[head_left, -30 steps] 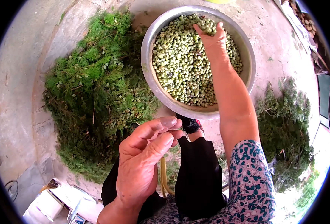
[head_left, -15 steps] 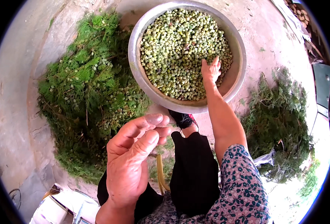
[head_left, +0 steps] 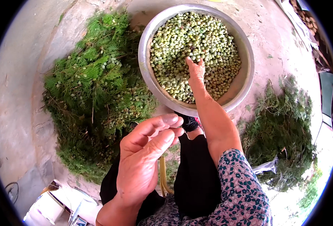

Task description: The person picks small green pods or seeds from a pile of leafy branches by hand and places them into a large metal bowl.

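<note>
A wide metal basin (head_left: 245, 84) holds a thick layer of small green seed cones (head_left: 176, 41). My right hand (head_left: 195, 71) reaches in over the middle of the layer, thumb and finger apart, its fingertips touching the cones; some of its fingers are hidden. Nearer to me, my left hand (head_left: 145, 150) is raised in front of my lap, its fingers curled toward the thumb. Nothing shows between them, but the inside of the hand is hidden. To the left lies a large heap of green conifer branches (head_left: 94, 79), with cones among the sprays.
On the right is a second pile of conifer branches (head_left: 283, 128), with a scrap of clear plastic (head_left: 266, 165) at its near edge. A curved yellowish bar (head_left: 162, 175) stands between my legs. White containers (head_left: 45, 209) sit at the lower left. My shoe (head_left: 190, 123) is just under the basin's near rim.
My right hand has moved left across the cones, from the basin's right side to its middle. The left hand keeps its curled shape. The whole view has shifted slightly.
</note>
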